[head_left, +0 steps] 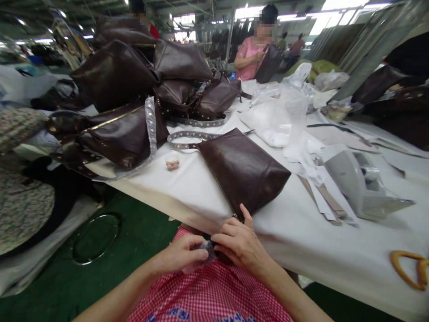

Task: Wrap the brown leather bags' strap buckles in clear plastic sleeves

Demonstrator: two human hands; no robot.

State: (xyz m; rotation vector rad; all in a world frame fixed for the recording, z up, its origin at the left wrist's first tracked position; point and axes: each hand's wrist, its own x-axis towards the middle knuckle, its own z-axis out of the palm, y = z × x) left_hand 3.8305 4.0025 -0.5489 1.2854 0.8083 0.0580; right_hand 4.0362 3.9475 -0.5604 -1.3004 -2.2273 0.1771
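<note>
A dark brown leather bag (246,172) lies on the white-covered table, one lower corner reaching the front edge by my hands. From that corner a dark strap, partly wrapped in clear plastic film (210,251), hangs over my lap. My left hand (186,254) is closed, pinching the filmed strap between thumb and fingers. Close beside it, my right hand (239,240) has its fingers curled on the same strap, with one finger stretched up against the bag. The palm side of my right hand is hidden. A studded, film-wrapped strap (191,139) runs from the bag's far left corner.
Several more brown bags (117,138) are piled at the left. Crumpled white plastic (284,116), card strips (328,199), a grey tape dispenser (355,179) and a yellow-brown handle (407,266) lie right. A small tan scrap (172,165) sits near the bag. Across the table, a person (253,56) holds a bag.
</note>
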